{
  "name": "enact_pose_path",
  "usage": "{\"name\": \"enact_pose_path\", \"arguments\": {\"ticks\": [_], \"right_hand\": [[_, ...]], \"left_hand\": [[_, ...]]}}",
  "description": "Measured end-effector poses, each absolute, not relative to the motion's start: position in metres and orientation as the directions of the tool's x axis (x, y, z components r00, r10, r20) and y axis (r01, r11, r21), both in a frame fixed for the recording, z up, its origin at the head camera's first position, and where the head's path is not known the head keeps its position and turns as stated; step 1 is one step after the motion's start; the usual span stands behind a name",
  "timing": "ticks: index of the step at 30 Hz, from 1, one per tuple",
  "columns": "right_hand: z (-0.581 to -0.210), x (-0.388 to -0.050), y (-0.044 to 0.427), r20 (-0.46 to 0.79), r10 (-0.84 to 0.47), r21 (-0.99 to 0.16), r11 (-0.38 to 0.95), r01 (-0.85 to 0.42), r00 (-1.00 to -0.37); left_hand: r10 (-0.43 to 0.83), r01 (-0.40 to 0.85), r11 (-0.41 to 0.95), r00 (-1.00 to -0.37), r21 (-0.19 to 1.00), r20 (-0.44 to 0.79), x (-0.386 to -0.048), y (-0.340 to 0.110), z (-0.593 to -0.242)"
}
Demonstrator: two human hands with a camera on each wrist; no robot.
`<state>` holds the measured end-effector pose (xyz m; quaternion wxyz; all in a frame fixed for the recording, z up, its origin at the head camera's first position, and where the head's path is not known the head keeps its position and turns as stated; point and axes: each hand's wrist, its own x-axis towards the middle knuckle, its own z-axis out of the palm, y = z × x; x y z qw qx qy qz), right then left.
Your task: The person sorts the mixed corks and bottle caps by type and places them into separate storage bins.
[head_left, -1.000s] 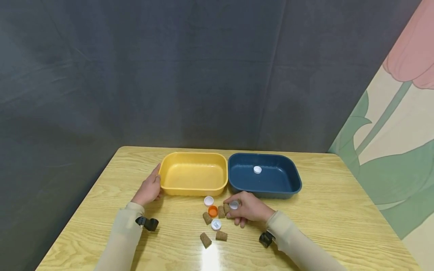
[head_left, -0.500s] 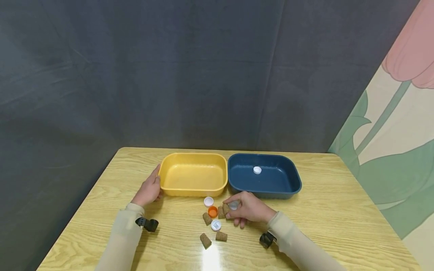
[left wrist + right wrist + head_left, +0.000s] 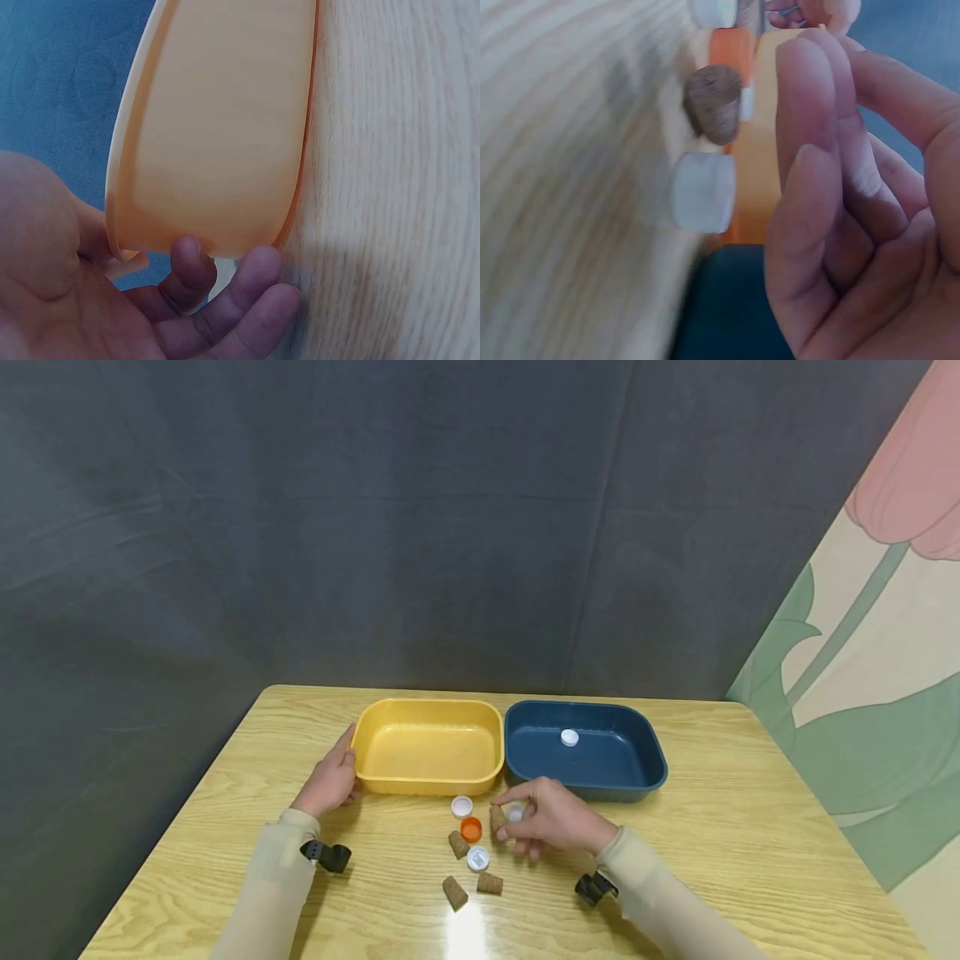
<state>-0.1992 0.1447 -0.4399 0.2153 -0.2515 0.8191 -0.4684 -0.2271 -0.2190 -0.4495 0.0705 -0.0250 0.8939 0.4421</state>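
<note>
In the head view my left hand (image 3: 327,783) holds the left end of the yellow tray (image 3: 427,787). Thumb and fingers straddle its end wall in the left wrist view. My right hand (image 3: 558,817) pinches a brown cork (image 3: 497,821) between thumb and index finger, just in front of the trays. A white bottle cap (image 3: 515,812) shows partly behind those fingers. In the right wrist view the curled fingers (image 3: 806,97) hide the pinch; another view of a cork (image 3: 716,101) and a white cap (image 3: 705,191) appears beside the hand.
A blue tray (image 3: 585,789) adjoins the yellow one and contains a white cap (image 3: 569,737). Left of my right hand lie an orange cap (image 3: 471,829), white caps (image 3: 462,807) (image 3: 477,858) and several corks (image 3: 454,892). A dark curtain (image 3: 480,527) stands behind the table.
My right hand has shifted slightly up and left with the cork. Two corks showed at its fingertips before; only one is distinguishable there now. My left hand stays put.
</note>
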Motion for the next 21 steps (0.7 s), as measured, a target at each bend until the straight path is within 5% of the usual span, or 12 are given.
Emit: {"name": "enact_pose_path", "arguments": {"ticks": [21], "right_hand": [[-0.395,-0.234,0.135,0.066,-0.57,-0.774,0.488,-0.403,-0.819]], "left_hand": [[0.011,-0.104,0.608,-0.99,0.787,-0.14,-0.229,-0.22,-0.452]]}}
